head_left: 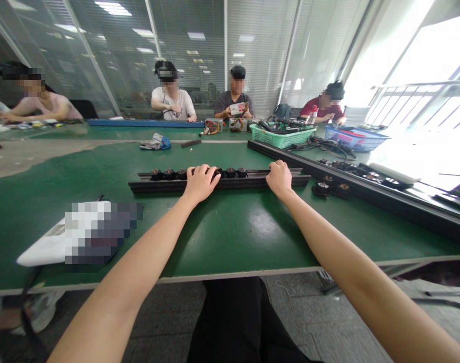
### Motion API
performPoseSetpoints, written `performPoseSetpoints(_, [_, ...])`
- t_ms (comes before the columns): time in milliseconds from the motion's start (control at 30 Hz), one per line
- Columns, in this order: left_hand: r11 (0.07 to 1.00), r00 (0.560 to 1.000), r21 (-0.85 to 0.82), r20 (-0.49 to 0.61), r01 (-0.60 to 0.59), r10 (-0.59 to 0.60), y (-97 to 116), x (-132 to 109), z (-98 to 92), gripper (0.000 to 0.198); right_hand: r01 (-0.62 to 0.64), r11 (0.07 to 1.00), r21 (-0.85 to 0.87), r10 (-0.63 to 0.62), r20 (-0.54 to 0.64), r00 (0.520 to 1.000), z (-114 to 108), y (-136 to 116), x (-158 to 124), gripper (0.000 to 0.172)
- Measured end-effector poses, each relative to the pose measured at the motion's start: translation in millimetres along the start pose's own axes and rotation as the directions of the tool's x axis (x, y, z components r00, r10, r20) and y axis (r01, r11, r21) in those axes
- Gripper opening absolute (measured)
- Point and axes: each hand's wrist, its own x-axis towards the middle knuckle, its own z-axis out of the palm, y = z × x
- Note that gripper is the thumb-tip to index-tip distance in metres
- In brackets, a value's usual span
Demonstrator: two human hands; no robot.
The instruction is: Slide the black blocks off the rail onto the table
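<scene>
Left hand half-curled over round black parts, hold unclear, right hand gripping their black rail

- Red-and-white box in a co-worker's hands: lettering too small to read.
- White T-shirt: dark print, illegible.
- Nothing else legible.

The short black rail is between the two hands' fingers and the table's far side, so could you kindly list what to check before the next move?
1. Left hand at the row of round parts: ok.
2. Right hand at the short black rail, toward its right end: ok.
3. Round parts firmly seated: cannot tell.
4. Rail apart from the grey and blue bundle: ok.
5. No loose parts near the rail's right end: not ok.
</scene>
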Motion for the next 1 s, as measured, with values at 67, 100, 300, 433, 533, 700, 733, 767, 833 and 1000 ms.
performPoseSetpoints(67, [1.0,1.0,-0.004,0.001,0.003,-0.003,0.2,-0.2,-0.2,0.045,-0.008,1.0,0.009,0.008,0.009,1.0,-1.0,-0.1,0.3,0.04])
performPoseSetpoints(100, [1.0,1.0,-0.007,0.001,0.004,-0.004,0.3,-0.2,-0.2,0.045,-0.013,1.0,0.012,0.012,0.011,1.0,-1.2,-0.2,0.3,0.04])
performPoseSetpoints(300, [1.0,1.0,-0.012,0.006,0.003,-0.003,-0.1,-0.3,-0.5,0.045,-0.002,1.0,-0.003,0.002,-0.014,1.0,-0.2,-0.7,-1.1,0.039])
performPoseSetpoints(433, [1.0,1.0,-0.008,0.012,0.005,-0.005,-0.1,-0.1,-0.9,0.047,0.011,0.999,-0.043,-0.012,-0.015,1.0,1.1,0.5,-1.2,0.039])
performPoseSetpoints(533, [1.0,1.0,-0.012,0.013,0.006,-0.006,-0.1,0.1,-0.5,0.047,0.0,0.999,-0.051,-0.001,-0.018,1.0,1.8,2.0,-0.6,0.037])
performPoseSetpoints(700, [1.0,1.0,-0.017,0.007,0.005,-0.005,-0.1,0.0,0.1,0.046,-0.017,0.998,-0.065,0.016,-0.025,1.0,2.1,4.0,-0.2,0.036])
performPoseSetpoints(733, [1.0,1.0,-0.014,0.006,0.005,-0.005,-0.1,-0.1,0.0,0.045,-0.018,0.997,-0.072,0.017,-0.023,1.0,1.9,4.1,-0.2,0.037])
performPoseSetpoints(767, [1.0,1.0,-0.011,0.005,0.006,-0.006,0.0,-0.2,-0.2,0.045,-0.019,0.997,-0.079,0.017,-0.02,1.0,1.7,4.0,-0.3,0.037])
performPoseSetpoints(833, [1.0,1.0,-0.008,0.005,0.004,-0.004,0.2,-0.3,-0.4,0.045,-0.023,0.996,-0.089,0.022,-0.014,1.0,0.9,3.6,-0.4,0.037])
performPoseSetpoints(1000, [1.0,1.0,0.001,0.009,0.003,-0.003,-0.3,0.1,0.5,0.046,-0.021,0.993,-0.118,0.023,0.008,1.0,-5.2,1.9,-1.0,0.037])
